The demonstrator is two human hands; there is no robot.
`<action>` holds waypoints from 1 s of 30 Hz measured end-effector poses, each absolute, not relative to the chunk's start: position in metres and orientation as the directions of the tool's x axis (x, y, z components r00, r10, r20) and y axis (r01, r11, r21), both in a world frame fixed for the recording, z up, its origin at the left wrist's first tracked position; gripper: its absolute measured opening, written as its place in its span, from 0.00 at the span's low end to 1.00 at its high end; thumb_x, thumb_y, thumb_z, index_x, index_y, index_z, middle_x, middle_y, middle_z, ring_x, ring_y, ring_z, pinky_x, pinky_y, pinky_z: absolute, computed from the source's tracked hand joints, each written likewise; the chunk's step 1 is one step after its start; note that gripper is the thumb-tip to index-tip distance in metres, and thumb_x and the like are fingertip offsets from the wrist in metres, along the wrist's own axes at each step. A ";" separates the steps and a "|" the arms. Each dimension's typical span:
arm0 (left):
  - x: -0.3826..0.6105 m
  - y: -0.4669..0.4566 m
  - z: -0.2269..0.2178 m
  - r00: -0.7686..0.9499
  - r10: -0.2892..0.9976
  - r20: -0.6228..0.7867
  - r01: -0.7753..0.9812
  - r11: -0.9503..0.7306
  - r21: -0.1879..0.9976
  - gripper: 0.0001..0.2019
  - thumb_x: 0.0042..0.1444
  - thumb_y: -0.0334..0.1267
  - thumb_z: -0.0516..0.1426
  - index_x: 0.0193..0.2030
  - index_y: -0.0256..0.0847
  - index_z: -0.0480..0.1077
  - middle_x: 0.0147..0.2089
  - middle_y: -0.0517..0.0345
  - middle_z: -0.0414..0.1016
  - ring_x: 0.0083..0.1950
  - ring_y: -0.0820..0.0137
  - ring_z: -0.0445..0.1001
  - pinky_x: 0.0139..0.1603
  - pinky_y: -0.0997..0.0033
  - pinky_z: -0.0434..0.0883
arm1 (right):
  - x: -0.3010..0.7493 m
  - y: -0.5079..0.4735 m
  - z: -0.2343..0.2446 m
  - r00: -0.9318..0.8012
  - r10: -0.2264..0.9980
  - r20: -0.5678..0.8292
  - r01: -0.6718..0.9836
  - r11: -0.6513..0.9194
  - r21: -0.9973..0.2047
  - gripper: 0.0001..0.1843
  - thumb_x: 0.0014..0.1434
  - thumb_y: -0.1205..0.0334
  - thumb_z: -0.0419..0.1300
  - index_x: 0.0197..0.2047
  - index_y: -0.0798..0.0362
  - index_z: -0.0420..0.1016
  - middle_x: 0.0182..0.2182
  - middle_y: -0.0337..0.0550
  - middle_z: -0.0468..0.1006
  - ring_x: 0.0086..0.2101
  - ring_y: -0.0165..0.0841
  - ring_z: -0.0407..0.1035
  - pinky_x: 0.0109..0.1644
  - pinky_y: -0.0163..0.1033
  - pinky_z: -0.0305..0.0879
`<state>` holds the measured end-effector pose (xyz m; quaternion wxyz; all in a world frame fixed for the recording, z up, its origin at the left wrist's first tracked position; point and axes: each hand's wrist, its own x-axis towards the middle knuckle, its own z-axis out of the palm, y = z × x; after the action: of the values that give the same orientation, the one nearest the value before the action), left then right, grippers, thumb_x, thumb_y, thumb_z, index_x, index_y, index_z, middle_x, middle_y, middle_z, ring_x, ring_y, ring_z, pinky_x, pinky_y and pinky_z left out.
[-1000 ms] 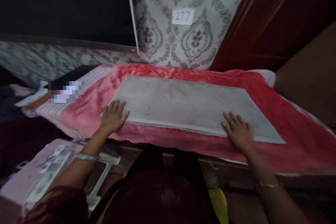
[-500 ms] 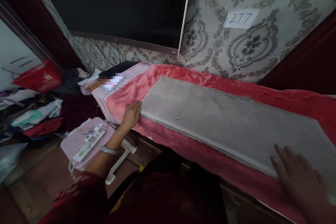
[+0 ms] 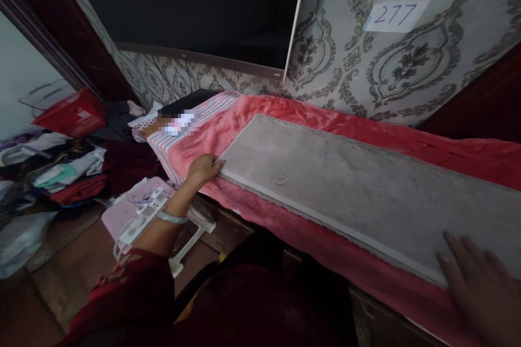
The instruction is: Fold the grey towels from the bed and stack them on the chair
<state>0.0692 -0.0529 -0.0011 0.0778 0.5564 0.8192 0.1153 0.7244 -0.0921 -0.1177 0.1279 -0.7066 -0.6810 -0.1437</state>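
Note:
A long grey folded cloth (image 3: pixel 358 184) lies flat on a red fleece blanket (image 3: pixel 309 238) that covers a low table. My left hand (image 3: pixel 202 168) rests at the cloth's near-left corner, fingers curled around the corner edge. My right hand (image 3: pixel 480 282) lies flat on the cloth's near-right edge, fingers stretched out and apart.
A striped pink cloth (image 3: pixel 195 124) sits at the table's left end. A pink and white stand (image 3: pixel 142 214) is on the floor below my left arm. Piled clothes (image 3: pixel 69 168) and a red basket (image 3: pixel 69 114) lie at the left. Patterned wall with a paper labelled 277 (image 3: pixel 394 13) behind.
The view has swung left. My left hand slid from lying flat on the cloth to gripping its left corner. My right hand stayed flat on the near-right edge.

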 end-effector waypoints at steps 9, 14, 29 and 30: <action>0.061 -0.048 -0.010 -0.327 0.943 0.057 0.850 0.267 0.454 0.13 0.57 0.47 0.51 0.34 0.40 0.70 0.29 0.56 0.71 0.33 0.65 0.69 0.36 0.67 0.64 | 0.710 -0.097 -0.103 0.040 0.895 0.443 0.999 -0.027 -0.035 0.41 0.65 0.38 0.36 0.75 0.42 0.60 0.65 0.53 0.71 0.63 0.58 0.64 0.55 0.68 0.63; 0.060 -0.060 -0.013 -0.246 0.954 0.173 0.868 0.137 0.477 0.26 0.56 0.46 0.55 0.59 0.36 0.68 0.40 0.53 0.75 0.39 0.62 0.73 0.44 0.62 0.70 | 0.714 -0.097 -0.108 0.019 0.880 0.474 0.999 -0.001 -0.038 0.40 0.66 0.39 0.37 0.74 0.45 0.62 0.65 0.54 0.70 0.64 0.58 0.63 0.58 0.69 0.62; 0.033 -0.062 -0.005 0.196 0.960 0.198 0.864 -0.265 0.428 0.21 0.59 0.43 0.55 0.56 0.41 0.75 0.52 0.49 0.77 0.48 0.64 0.76 0.52 0.62 0.74 | 0.578 -0.101 -0.074 -0.431 0.767 0.475 0.810 0.561 -0.171 0.26 0.71 0.53 0.51 0.69 0.46 0.68 0.66 0.49 0.70 0.66 0.48 0.62 0.67 0.60 0.63; 0.033 -0.061 -0.006 0.195 0.958 0.212 0.861 -0.271 0.430 0.20 0.60 0.43 0.54 0.55 0.42 0.76 0.52 0.50 0.78 0.49 0.63 0.76 0.54 0.61 0.74 | 0.572 -0.100 -0.073 -0.431 0.760 0.487 0.810 0.564 -0.163 0.26 0.71 0.53 0.51 0.69 0.46 0.68 0.65 0.50 0.71 0.66 0.47 0.63 0.67 0.60 0.64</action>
<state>0.0330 -0.0608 -0.0056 0.1080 0.7653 0.5942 0.2227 0.5721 -0.1001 -0.0729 0.2624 -0.4645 -0.8444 -0.0477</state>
